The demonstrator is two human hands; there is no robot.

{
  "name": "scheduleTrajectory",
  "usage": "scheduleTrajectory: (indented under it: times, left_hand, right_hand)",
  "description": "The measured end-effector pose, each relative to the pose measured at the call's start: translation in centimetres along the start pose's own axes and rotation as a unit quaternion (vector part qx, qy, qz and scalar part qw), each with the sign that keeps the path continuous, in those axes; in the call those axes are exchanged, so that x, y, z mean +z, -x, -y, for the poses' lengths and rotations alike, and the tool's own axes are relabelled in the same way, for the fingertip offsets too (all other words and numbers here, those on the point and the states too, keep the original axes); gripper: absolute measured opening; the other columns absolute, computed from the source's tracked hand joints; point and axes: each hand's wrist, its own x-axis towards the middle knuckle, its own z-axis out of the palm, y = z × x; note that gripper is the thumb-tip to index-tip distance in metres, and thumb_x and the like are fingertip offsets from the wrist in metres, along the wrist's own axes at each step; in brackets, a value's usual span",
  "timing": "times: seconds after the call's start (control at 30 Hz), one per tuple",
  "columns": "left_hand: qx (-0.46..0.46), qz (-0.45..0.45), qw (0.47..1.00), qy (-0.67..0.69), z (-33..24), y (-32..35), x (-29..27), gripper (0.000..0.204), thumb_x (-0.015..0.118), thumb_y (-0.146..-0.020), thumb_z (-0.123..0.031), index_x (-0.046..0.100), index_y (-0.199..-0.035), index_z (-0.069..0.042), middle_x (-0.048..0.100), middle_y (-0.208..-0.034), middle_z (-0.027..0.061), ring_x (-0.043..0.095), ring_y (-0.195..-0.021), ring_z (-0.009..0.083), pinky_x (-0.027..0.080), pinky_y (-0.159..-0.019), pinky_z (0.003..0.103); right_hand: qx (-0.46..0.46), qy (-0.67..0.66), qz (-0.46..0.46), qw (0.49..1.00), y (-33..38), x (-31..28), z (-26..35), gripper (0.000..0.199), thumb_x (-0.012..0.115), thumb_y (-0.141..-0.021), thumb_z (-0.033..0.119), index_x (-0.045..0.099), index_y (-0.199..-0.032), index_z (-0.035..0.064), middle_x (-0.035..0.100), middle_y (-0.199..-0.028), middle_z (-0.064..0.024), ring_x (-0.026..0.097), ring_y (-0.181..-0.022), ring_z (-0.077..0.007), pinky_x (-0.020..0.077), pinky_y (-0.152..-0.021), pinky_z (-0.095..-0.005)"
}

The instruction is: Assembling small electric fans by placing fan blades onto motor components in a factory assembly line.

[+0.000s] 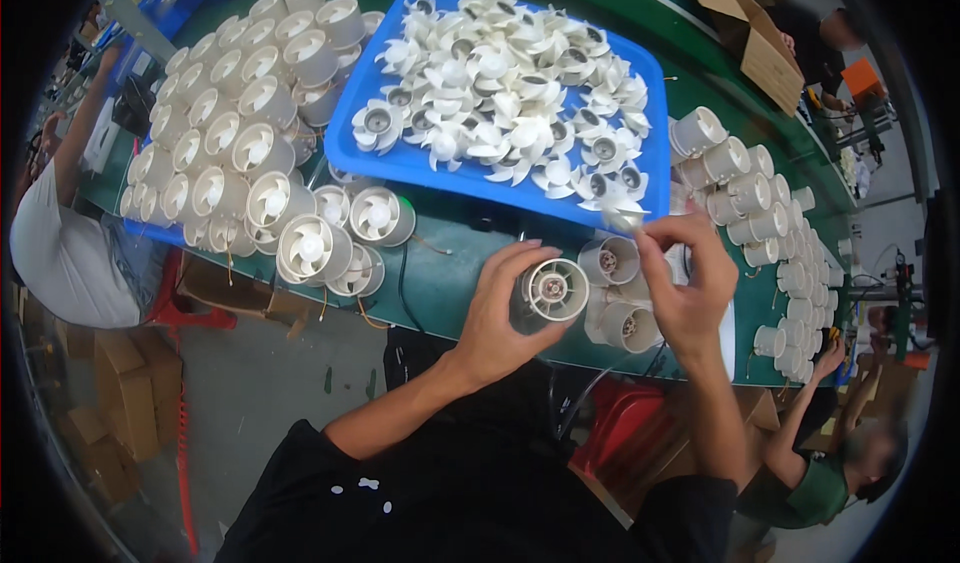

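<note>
My left hand point(488, 315) is wrapped around a white cylindrical fan housing point(556, 293), its ribbed open end turned up and its centre without blades. With thumb and forefinger, my right hand point(690, 278) pinches a white fan impeller point(623, 215) over the near right edge of a blue tray. That blue tray point(440, 185) is heaped with white impellers point(500, 93), some showing dark hub rings. Beside the held housing, between my hands, stand more open housings point(630, 327) with motors inside and no blades.
Stacked white fans with blades point(270, 199) crowd the green bench point(440, 283) at left, thin wires hanging off its edge. Rows of white housings point(765, 225) fill the right. A cardboard box point(750, 38) sits at the far right. Other people point(85, 248) work on both sides.
</note>
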Motion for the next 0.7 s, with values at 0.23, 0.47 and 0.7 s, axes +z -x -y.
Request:
scheduleTrajectory:
  times: [0.23, 0.47, 0.7]
  left_hand:
    - [0.015, 0.016, 1.0, -0.012, -0.4, -0.1, 0.1, 0.066, 0.084, -0.069, -0.008, 0.056, -0.129, -0.005, 0.057, -0.129, 0.0142, 0.049, -0.127, 0.0333, 0.041, -0.105, 0.041]
    - [0.014, 0.021, 0.999, -0.042, -0.3, -0.1, 0.1, 0.064, 0.084, -0.069, -0.01, 0.058, -0.128, -0.005, 0.059, -0.126, 0.0132, 0.049, -0.127, 0.0324, 0.041, -0.105, 0.042]
    - [-0.011, 0.01, 1.0, -0.026, -0.5, -0.1, 0.3, 0.065, 0.084, -0.07, -0.011, 0.057, -0.128, -0.004, 0.059, -0.127, 0.0137, 0.048, -0.128, 0.0325, 0.041, -0.105, 0.042]
  right_hand:
    - [0.38, -0.344, 0.198, 0.835, 2.6, 1.2, 1.1, 0.008, 0.065, -0.094, 0.005, 0.061, -0.098, -0.0008, 0.06, -0.077, 0.0014, 0.055, -0.064, -0.0041, 0.0449, -0.058, -0.0183]
    - [0.408, -0.344, 0.221, 0.816, 1.7, 0.9, 0.8, 0.009, 0.065, -0.094, 0.007, 0.061, -0.096, -0.0009, 0.059, -0.075, 0.0013, 0.053, -0.062, -0.004, 0.0432, -0.056, -0.0186]
    - [0.325, -0.222, 0.179, 0.902, 1.9, 1.4, 1.1, 0.013, 0.067, -0.092, 0.006, 0.061, -0.1, -0.0017, 0.058, -0.068, 0.0001, 0.05, -0.058, -0.0035, 0.0386, -0.052, -0.0195]
